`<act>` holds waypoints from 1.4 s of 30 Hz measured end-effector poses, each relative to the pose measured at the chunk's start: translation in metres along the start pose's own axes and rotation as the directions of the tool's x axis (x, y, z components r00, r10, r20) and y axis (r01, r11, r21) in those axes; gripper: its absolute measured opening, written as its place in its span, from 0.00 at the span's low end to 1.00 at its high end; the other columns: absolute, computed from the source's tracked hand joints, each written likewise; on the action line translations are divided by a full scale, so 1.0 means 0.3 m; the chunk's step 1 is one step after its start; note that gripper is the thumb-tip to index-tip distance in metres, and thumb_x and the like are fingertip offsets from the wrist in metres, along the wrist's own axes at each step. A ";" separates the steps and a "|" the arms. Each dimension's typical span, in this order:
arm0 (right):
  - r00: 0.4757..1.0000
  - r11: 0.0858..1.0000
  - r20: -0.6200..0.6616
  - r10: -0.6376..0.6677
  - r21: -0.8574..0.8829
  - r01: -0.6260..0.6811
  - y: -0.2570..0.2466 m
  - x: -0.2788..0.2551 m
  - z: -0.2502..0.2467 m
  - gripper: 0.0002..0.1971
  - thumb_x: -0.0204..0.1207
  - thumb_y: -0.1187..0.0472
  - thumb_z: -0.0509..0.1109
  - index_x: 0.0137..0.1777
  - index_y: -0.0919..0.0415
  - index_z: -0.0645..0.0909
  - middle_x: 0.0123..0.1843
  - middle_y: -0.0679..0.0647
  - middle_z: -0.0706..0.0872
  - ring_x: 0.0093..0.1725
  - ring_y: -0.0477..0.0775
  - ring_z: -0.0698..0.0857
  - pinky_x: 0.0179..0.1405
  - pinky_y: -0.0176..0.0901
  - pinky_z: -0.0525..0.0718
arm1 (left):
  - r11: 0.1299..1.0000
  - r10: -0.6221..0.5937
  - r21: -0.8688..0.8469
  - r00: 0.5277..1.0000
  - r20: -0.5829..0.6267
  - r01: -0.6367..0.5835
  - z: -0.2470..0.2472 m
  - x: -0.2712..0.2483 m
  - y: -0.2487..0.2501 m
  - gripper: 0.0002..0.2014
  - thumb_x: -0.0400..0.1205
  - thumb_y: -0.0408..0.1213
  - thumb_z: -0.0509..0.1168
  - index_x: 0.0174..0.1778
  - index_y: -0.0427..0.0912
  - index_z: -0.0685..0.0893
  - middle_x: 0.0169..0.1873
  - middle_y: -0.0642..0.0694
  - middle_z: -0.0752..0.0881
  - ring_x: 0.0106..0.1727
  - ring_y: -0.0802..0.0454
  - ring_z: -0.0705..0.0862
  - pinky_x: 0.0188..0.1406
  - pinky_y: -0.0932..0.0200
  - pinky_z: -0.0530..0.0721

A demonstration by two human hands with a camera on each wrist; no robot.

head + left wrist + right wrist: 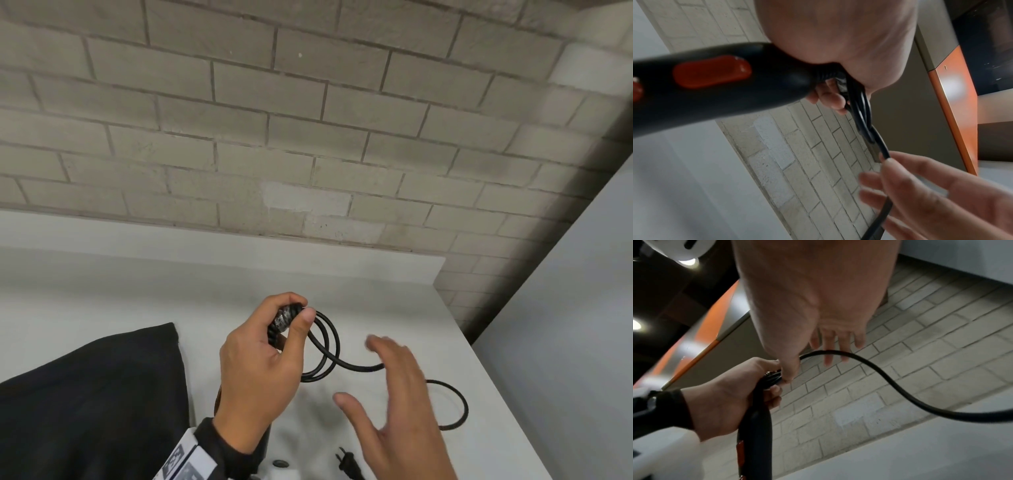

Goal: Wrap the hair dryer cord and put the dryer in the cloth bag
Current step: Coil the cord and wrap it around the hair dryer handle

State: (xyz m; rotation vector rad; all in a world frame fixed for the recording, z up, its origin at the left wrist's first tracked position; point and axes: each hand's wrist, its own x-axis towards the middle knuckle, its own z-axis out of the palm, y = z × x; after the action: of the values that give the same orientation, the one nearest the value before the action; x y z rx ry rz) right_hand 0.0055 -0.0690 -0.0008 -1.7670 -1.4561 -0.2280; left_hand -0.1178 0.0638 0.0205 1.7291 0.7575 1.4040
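My left hand (298, 310) grips the butt end of the black hair dryer handle (715, 91), which has an orange switch (712, 71). Its thumb pins two loops of the black cord (332, 339) against the handle. From the loops the cord runs right, across the straight fingers (834, 344) of my right hand (366, 375), which hovers over the table without gripping. Beyond that hand the cord curves round on the table to the plug (347, 462) near the front edge. The black cloth bag (92, 394) lies flat at the left. The dryer's body is hidden below my left wrist.
The white table (376, 291) ends against a brick wall (308, 137) at the back. Its right edge (479, 359) runs diagonally next to a grey panel. A white device (281, 471) sits at the bottom edge.
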 end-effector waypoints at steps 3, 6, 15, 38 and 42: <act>0.994 0.998 0.106 -0.013 0.066 0.006 -0.014 0.043 -0.008 0.17 0.79 0.42 0.64 0.66 0.32 0.71 0.50 0.29 0.78 0.52 0.26 0.77 0.54 0.16 0.71 | 1.000 0.010 0.019 1.000 -0.007 -0.010 -0.005 0.003 0.002 0.13 0.77 0.62 0.64 0.48 0.59 0.85 0.37 0.61 0.88 0.28 0.52 0.83 0.31 0.51 0.86; 0.987 0.980 0.002 -0.161 0.119 0.160 -0.046 0.097 -0.049 0.04 0.80 0.53 0.67 0.53 0.48 0.81 0.42 0.36 0.79 0.42 0.33 0.78 0.44 0.21 0.72 | 0.998 0.045 0.042 0.999 -0.016 -0.044 -0.009 0.006 0.005 0.14 0.77 0.61 0.64 0.48 0.58 0.86 0.38 0.61 0.88 0.32 0.52 0.85 0.33 0.52 0.85; 0.994 0.931 -0.026 -0.111 0.346 0.113 -0.130 0.268 -0.106 0.02 0.79 0.60 0.73 0.45 0.56 0.84 0.38 0.39 0.83 0.37 0.36 0.80 0.39 0.20 0.73 | 0.981 0.170 -0.119 0.975 0.145 -0.153 -0.028 0.003 0.011 0.23 0.68 0.68 0.74 0.50 0.55 0.87 0.40 0.56 0.89 0.24 0.51 0.84 0.28 0.53 0.86; 0.911 0.651 0.313 0.267 0.638 -0.410 -0.154 0.116 0.094 0.11 0.68 0.51 0.78 0.50 0.48 0.87 0.47 0.54 0.92 0.50 0.70 0.85 0.53 0.70 0.85 | 0.982 0.151 -0.093 0.978 -0.143 -0.165 -0.039 -0.007 0.022 0.10 0.76 0.49 0.70 0.43 0.46 0.89 0.36 0.59 0.89 0.33 0.63 0.88 0.33 0.76 0.80; 0.904 0.706 0.356 0.236 0.576 -0.411 -0.154 0.133 0.055 0.06 0.67 0.52 0.78 0.44 0.47 0.86 0.42 0.48 0.89 0.45 0.47 0.86 0.52 0.50 0.83 | 0.988 0.113 -0.093 0.984 -0.134 -0.126 -0.037 -0.011 0.017 0.10 0.76 0.52 0.69 0.46 0.51 0.90 0.39 0.60 0.91 0.39 0.59 0.90 0.40 0.74 0.82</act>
State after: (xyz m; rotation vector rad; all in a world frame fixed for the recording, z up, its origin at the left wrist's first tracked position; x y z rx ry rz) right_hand -0.0284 -0.0284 0.0341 -1.4568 -1.1532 0.6530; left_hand -0.1295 0.0606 0.0243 1.6409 0.6477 1.6205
